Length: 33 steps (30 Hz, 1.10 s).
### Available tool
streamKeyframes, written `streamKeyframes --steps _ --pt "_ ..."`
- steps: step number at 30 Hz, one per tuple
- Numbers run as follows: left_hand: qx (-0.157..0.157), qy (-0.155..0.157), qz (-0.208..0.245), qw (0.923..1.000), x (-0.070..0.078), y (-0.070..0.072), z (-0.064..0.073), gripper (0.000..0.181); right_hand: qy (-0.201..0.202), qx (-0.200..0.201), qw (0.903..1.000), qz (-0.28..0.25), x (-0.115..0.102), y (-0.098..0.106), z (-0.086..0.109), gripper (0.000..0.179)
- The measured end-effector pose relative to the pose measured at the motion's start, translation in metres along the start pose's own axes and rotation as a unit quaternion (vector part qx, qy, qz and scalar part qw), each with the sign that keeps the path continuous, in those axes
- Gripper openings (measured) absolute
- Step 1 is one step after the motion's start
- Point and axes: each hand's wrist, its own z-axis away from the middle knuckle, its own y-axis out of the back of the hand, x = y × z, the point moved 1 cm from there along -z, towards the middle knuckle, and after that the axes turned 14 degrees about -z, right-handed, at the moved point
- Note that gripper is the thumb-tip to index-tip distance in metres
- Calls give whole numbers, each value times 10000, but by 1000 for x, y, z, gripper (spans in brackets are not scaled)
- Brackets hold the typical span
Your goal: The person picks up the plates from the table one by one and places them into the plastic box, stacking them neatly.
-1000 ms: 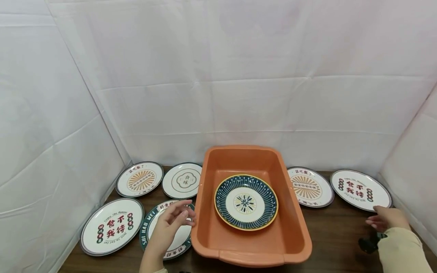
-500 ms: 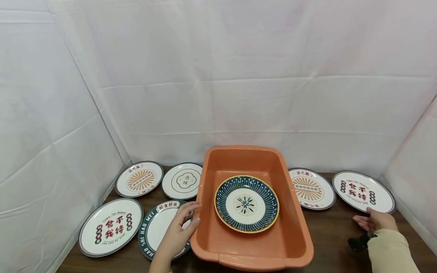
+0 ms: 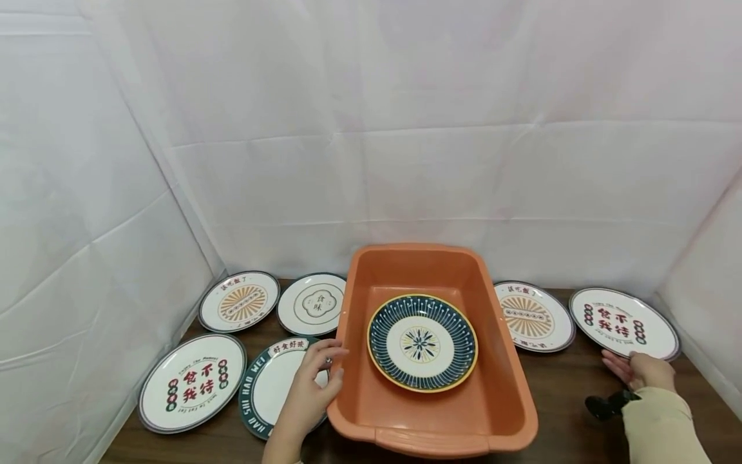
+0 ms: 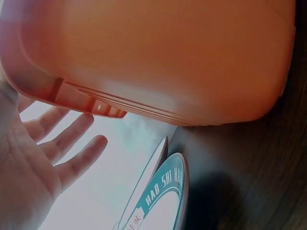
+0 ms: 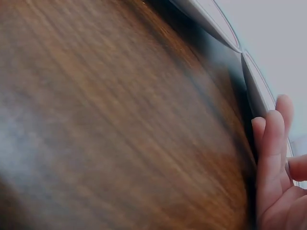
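The orange basin (image 3: 426, 412) runs lengthwise front to back.

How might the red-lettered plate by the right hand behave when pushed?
The plate looks stiff, judging by its even outline. Being broad and shallow, it would likely slide rather than roll. Its smooth-looking surface might be slippery.

Makeshift sheeted booth: creased white fabric back sheet (image 3: 429, 174), white fabric left sheet (image 3: 69, 225) and white fabric right sheet (image 3: 713, 283) enclose a dark brown wood-grain desk (image 3: 562, 386) set with round printed plates (image 3: 192, 386). Room beyond hidden; can't tell home, lab or shop.
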Motion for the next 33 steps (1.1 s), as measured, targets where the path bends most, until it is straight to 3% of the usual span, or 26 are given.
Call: streamKeyframes --steps 1,2,3,5,8,16,23,27,33 --pt "10 26 -22 10000 0 0 0 28 -157 -25 9978 -645 0 -1 2 51" --pt "10 63 -42 10000 0 -1 0 28 -220 -134 9960 -856 0 0 5 48" --pt "-9 112 -56 9999 -1 -1 0 28 -350 -127 9882 -1484 1 0 7 44" --pt "-57 199 -71 9998 -1 -1 -1 28 -242 -121 9845 -1731 3 0 13 33" --pt "-133 305 -64 9994 -1 -1 -1 28 -29 -169 9827 -1846 6 1 18 28" --pt "-149 250 -180 9994 1 0 -1 28 428 -182 9796 -1955 8 0 32 38" --pt "-164 297 -235 9991 1 1 -2 27 770 -136 9661 -2461 3 -17 58 27" --pt "-158 294 -247 9991 0 0 -2 27 1006 -384 9548 -2770 -2 -33 75 31" --pt "-129 265 -260 9992 1 0 -2 27 1266 -1069 9402 -2975 -7 -58 105 31"
